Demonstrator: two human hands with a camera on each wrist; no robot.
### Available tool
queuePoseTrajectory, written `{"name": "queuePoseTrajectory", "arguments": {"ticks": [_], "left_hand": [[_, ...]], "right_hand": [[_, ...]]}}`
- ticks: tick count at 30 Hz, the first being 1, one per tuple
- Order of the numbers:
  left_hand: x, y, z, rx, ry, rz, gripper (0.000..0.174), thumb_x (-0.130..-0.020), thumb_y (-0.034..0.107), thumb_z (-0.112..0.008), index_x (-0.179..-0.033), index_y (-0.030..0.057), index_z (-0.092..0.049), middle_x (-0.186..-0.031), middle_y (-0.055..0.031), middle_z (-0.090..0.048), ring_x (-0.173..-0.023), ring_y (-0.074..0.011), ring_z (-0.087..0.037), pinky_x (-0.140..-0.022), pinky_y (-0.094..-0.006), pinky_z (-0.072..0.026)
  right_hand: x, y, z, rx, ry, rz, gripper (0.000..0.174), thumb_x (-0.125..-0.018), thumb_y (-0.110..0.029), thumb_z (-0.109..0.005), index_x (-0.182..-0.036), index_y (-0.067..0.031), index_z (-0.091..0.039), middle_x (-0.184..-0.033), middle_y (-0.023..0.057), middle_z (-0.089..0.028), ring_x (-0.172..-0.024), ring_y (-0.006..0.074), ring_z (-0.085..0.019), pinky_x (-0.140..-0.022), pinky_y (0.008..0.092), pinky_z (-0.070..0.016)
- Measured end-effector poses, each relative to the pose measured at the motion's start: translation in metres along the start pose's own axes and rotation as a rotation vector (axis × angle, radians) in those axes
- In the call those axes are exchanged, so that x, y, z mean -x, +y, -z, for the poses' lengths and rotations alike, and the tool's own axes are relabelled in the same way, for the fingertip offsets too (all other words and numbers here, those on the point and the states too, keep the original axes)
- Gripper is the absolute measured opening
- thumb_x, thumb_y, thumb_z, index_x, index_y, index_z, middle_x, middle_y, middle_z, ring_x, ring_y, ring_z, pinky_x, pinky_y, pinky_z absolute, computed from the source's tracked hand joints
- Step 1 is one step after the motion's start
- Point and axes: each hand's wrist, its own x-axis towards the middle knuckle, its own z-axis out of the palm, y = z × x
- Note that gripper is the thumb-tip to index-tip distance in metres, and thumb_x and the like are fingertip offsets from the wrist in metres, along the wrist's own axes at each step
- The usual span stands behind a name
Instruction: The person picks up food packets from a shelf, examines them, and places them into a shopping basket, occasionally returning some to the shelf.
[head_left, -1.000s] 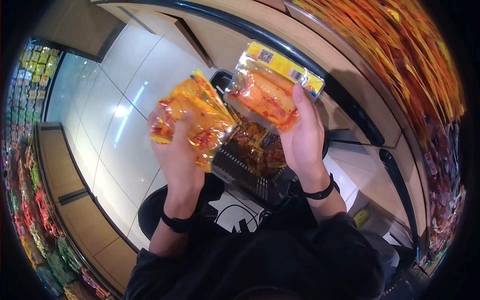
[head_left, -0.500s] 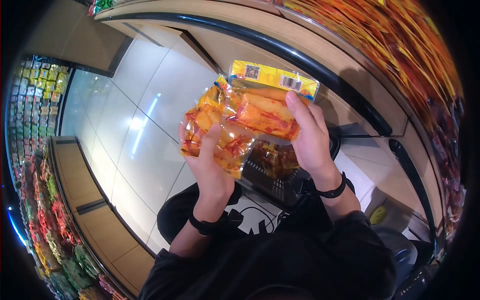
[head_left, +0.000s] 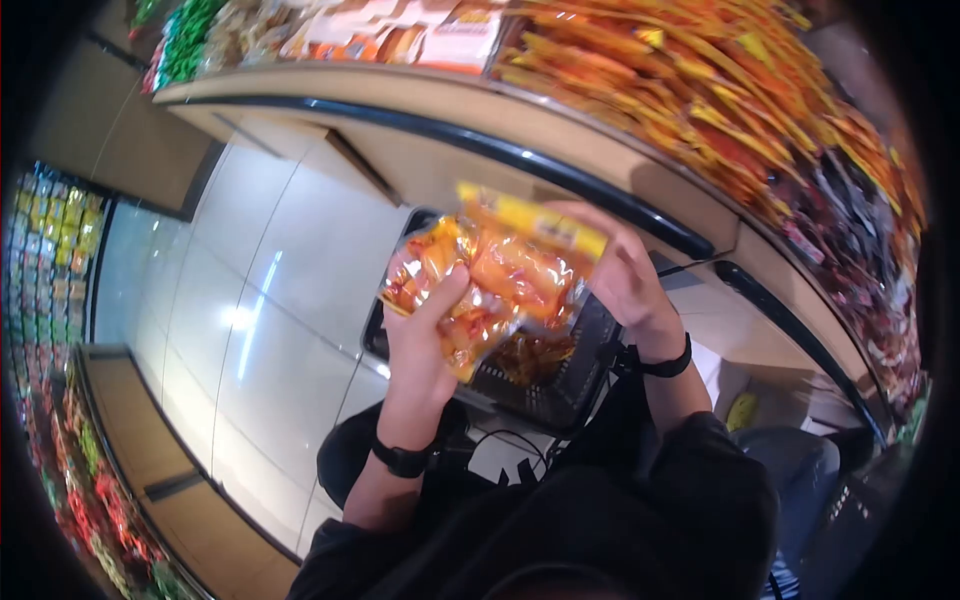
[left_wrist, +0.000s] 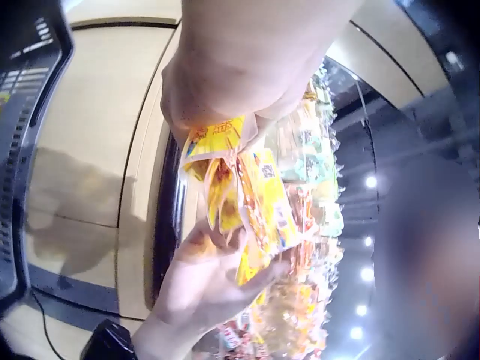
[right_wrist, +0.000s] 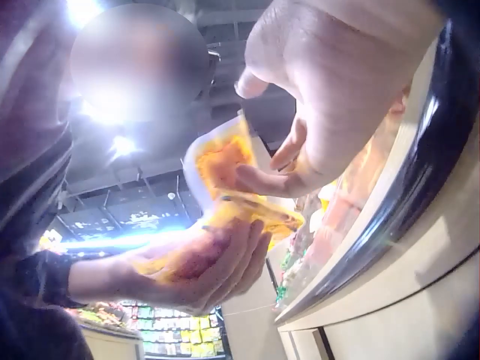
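left hand (head_left: 413,338) pinched packets (head_left: 518,272) under thumb | right hand (head_left: 625,275) blurred, finger state couldn't be told | slippery-looking overlap risked one sliding past basket (head_left: 572,398)

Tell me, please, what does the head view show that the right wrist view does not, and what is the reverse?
Only the head view: the dark basket, the packets inside it, and a yellow-green object low at the right.

Only the right wrist view: the ceiling lights, seen from below.

Both views: the left grip holding a yellow-orange packet, the right grip close by, and the black rail along the shelf edge. Whether the right grip holds anything, I cannot tell.
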Motion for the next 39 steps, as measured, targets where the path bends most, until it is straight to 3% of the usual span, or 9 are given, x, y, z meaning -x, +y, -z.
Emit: {"name": "queuePoseTrajectory", "arguments": {"ticks": [1, 7, 12, 14, 16, 18, 22, 28, 39], "left_hand": [[-0.002, 0.006, 0.0, 0.066, -0.053, 0.167, 0.049, -0.093, 0.0, -0.069, -0.138, 0.0, -0.05, -0.132, -0.0149, -0.062, -0.118, -0.0255, -0.066, -0.098, -0.0398, -0.0562], [-0.002, 0.019, -0.002, 0.199, -0.325, 0.567, 0.056, -0.091, -0.006, -0.062, -0.144, -0.0024, -0.046, -0.135, -0.019, -0.061, -0.122, -0.0328, -0.064, -0.107, -0.0468, -0.0525], [-0.016, 0.007, 0.002, 0.228, -0.395, 0.674, 0.056, -0.091, -0.008, -0.063, -0.143, 0.0008, -0.048, -0.132, -0.0167, -0.062, -0.123, -0.0309, -0.064, -0.103, -0.0449, -0.0551], [-0.018, 0.009, -0.002, 0.14, -0.295, 0.47, 0.055, -0.091, -0.005, -0.067, -0.142, 0.0035, -0.05, -0.132, -0.015, -0.062, -0.121, -0.029, -0.064, -0.102, -0.0425, -0.0557], [-0.028, 0.017, 0.001, -0.002, -0.293, 0.162, 0.054, -0.091, -0.001, -0.072, -0.14, 0.0033, -0.05, -0.131, -0.0131, -0.062, -0.118, -0.0259, -0.065, -0.1, -0.0391, -0.0555], [-0.039, 0.03, 0.007, -0.059, -0.214, -0.049, 0.053, -0.092, 0.002, -0.072, -0.14, 0.0026, -0.05, -0.13, -0.0133, -0.062, -0.117, -0.0244, -0.065, -0.099, -0.0391, -0.0556], [-0.053, 0.057, 0.023, -0.03, 0.002, -0.25, 0.045, -0.097, 0.011, -0.07, -0.137, -0.0005, -0.054, -0.125, -0.0129, -0.068, -0.109, -0.0254, -0.07, -0.092, -0.0397, -0.0593], [-0.059, 0.072, 0.035, 0.021, 0.043, -0.201, 0.045, -0.099, 0.02, -0.069, -0.137, 0.0, -0.055, -0.125, -0.0128, -0.068, -0.109, -0.0254, -0.071, -0.093, -0.0393, -0.0591], [-0.06, 0.071, 0.03, 0.143, 0.009, -0.147, 0.042, -0.099, 0.015, -0.068, -0.137, 0.0004, -0.055, -0.124, -0.0124, -0.068, -0.109, -0.0252, -0.07, -0.091, -0.0392, -0.0594]], "right_hand": [[0.0, -0.017, -0.001, -0.098, -0.098, -0.091, 0.095, -0.087, -0.062, -0.072, -0.15, 0.0031, -0.045, -0.15, 0.014, -0.05, -0.123, 0.02, -0.058, -0.099, 0.0335, -0.048], [-0.036, -0.108, -0.009, 0.707, -0.563, 0.245, 0.056, -0.079, -0.017, -0.085, -0.131, -0.0117, -0.067, -0.155, 0.0176, -0.044, -0.14, 0.0358, -0.042, -0.114, 0.0487, -0.0347], [-0.038, -0.12, -0.025, 0.849, -0.609, 0.297, 0.014, -0.082, -0.011, -0.083, -0.09, -0.0068, -0.072, -0.106, 0.0062, -0.075, -0.11, 0.028, -0.065, -0.095, 0.043, -0.0474], [-0.032, -0.131, -0.038, 0.861, -0.541, 0.272, 0.016, -0.08, -0.01, -0.084, -0.087, -0.0064, -0.07, -0.095, 0.004, -0.076, -0.096, 0.0248, -0.071, -0.085, 0.038, -0.0526], [-0.018, -0.169, -0.056, 1.325, -0.029, 0.257, 0.016, -0.083, -0.008, -0.081, -0.088, -0.0045, -0.066, -0.078, 0.0082, -0.069, -0.069, 0.0198, -0.071, -0.063, 0.0319, -0.0529], [-0.022, -0.201, -0.059, 1.439, 0.222, 0.653, 0.018, -0.087, -0.014, -0.08, -0.096, -0.0029, -0.069, -0.073, 0.0098, -0.069, -0.061, 0.022, -0.071, -0.057, 0.0323, -0.0523], [-0.015, -0.267, -0.042, 1.859, 0.506, 0.509, 0.02, -0.086, -0.011, -0.08, -0.1, 0.0014, -0.074, -0.095, 0.0129, -0.077, -0.079, 0.02, -0.075, -0.071, 0.0277, -0.0542], [-0.025, -0.269, -0.007, 2.02, 0.251, 0.617, 0.019, -0.085, -0.014, -0.078, -0.097, -0.001, -0.072, -0.084, 0.0185, -0.071, -0.074, 0.0371, -0.068, -0.065, 0.0398, -0.053], [-0.034, -0.225, 0.028, 2.343, 0.089, 0.522, 0.014, -0.079, -0.006, -0.073, -0.092, -0.0035, -0.068, -0.097, 0.0107, -0.066, -0.102, 0.0289, -0.062, -0.084, 0.0391, -0.0517]]}}
